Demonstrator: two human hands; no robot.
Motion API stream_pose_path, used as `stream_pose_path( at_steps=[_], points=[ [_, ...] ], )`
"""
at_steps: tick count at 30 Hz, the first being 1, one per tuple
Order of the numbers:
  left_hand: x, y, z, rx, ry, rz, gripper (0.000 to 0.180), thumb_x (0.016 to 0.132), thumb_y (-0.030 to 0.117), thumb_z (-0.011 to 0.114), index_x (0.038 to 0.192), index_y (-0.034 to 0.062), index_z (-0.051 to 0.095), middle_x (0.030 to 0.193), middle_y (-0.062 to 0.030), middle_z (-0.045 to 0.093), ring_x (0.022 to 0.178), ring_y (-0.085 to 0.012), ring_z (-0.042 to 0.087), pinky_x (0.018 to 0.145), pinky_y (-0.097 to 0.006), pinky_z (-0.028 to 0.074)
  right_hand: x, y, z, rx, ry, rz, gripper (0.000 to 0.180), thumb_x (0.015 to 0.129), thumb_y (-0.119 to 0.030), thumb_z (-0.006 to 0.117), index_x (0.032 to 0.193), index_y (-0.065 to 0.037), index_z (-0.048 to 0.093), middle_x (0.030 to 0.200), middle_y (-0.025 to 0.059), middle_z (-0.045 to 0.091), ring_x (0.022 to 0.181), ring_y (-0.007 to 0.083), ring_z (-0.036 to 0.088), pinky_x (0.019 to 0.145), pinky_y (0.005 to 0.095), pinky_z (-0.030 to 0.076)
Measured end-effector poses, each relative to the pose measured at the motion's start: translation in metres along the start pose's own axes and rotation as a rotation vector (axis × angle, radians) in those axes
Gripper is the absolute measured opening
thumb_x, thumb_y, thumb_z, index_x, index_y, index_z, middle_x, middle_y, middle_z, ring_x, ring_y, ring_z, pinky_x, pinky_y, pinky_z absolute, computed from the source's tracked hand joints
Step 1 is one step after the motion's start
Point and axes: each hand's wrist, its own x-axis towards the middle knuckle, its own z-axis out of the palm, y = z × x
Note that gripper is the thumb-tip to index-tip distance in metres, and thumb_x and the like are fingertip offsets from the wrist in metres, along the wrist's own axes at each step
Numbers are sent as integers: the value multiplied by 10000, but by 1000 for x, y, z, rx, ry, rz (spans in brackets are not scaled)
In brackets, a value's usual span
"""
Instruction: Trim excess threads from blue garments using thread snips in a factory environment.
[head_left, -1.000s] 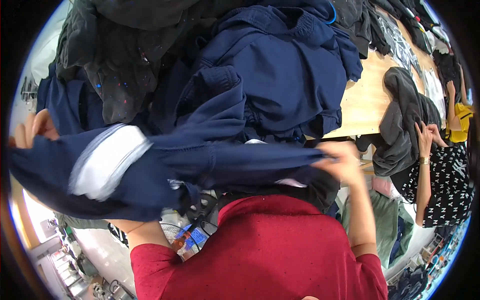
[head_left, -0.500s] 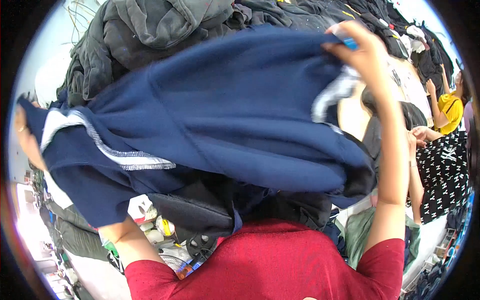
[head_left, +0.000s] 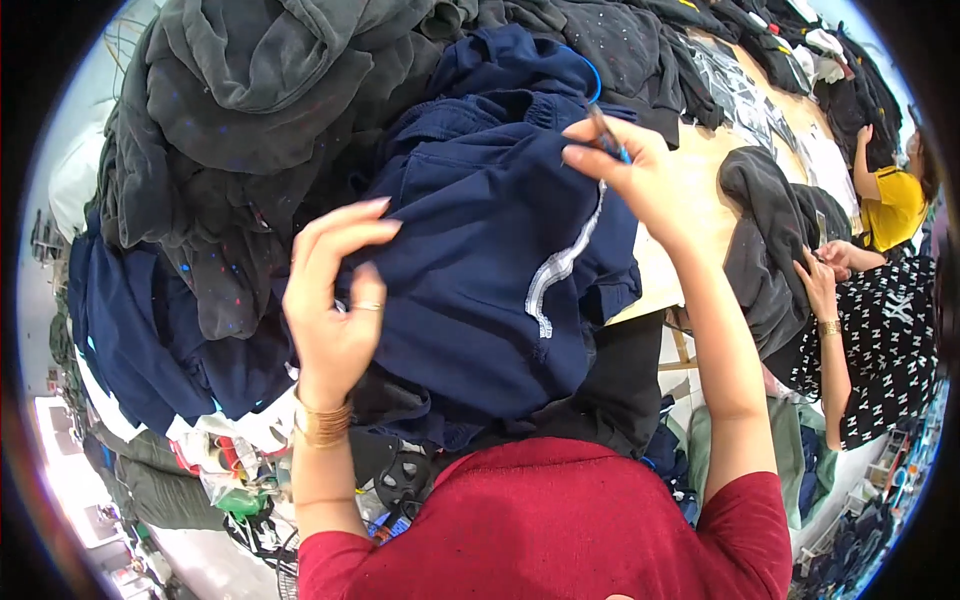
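Note:
A navy garment [head_left: 450,280] lies bunched on my lap and the table edge, with a white strip bordered by overlock stitching on its right part. Over the left side of the cloth is my left hand [head_left: 340,290], fingers spread and thumb apart, with nothing gripped. My right hand [head_left: 640,180] is at the upper right of the garment, its fingers closed around small thread snips [head_left: 606,138] with blue parts. A blue loop [head_left: 594,78] shows just above them. Whether these fingers also pinch the cloth is hidden.
A tall heap of dark grey garments [head_left: 260,130] rises at the far left, with more navy clothing [head_left: 170,320] below it. On the right, a co-worker in a patterned black top [head_left: 870,350] handles a grey garment [head_left: 765,250]; a person in yellow [head_left: 895,205] stands beyond.
The navy garment, held stretched out in the air between both hands, has come down into a bunch. My left hand has let go and moved inward; my right hand has come lower and nearer.

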Motion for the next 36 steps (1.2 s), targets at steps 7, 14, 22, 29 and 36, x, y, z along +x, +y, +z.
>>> stream_pose_path(
  at_steps=[7,14,22,29,36],
  points=[
    [66,-18,52,-589,-397,63,215,892,206,526,986,41,628,881,-32,646,893,-149,565,963,-320,318,-29,-40,24,42,-228,-176,150,771,-52,670,916,-19,650,802,37,648,771,73,582,718,221,458],
    [75,-45,22,-588,-592,-19,289,829,184,639,649,-6,516,586,20,408,588,-75,352,565,-242,324,-47,-18,-13,151,32,83,104,775,-82,659,857,-20,647,784,-26,602,752,53,533,703,205,414],
    [50,-68,-15,-623,-519,-178,210,814,161,646,708,4,554,630,64,447,607,-30,376,572,-194,324,-64,-3,-25,324,144,219,142,786,-63,646,921,-34,614,795,-18,563,728,53,507,667,187,398],
    [38,-63,-19,-710,-505,-332,185,840,165,629,751,11,577,673,70,462,602,-10,370,547,-171,301,-64,2,-21,377,173,249,141,797,-43,591,930,2,579,865,24,575,780,76,524,729,202,398],
    [35,-50,-20,-709,-504,-352,215,817,182,624,698,23,543,642,45,473,620,-45,416,757,-266,343,-64,5,-21,426,228,235,185,795,-46,622,976,-27,588,829,9,567,719,63,526,667,189,425]
  ],
)
